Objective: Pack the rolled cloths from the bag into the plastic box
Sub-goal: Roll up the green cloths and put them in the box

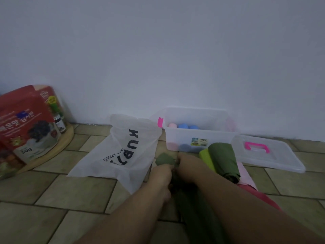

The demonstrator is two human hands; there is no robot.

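Bag [123, 152] lies flat on the floor at left; left hand [161, 176] and right hand [187, 167] both grip the dark green cloth [164, 160], fingers [167, 170] curled on its rolled end, seemingly crosswise; plastic box [175, 136] stands just beyond, rightward, nearer the right hand.

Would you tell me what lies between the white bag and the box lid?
Head view: left hand and right hand gripping a green cloth, then a lime roll, an olive roll.

Dim, flat, bluish light; soft overall, the picture smears and bends toward its edges.
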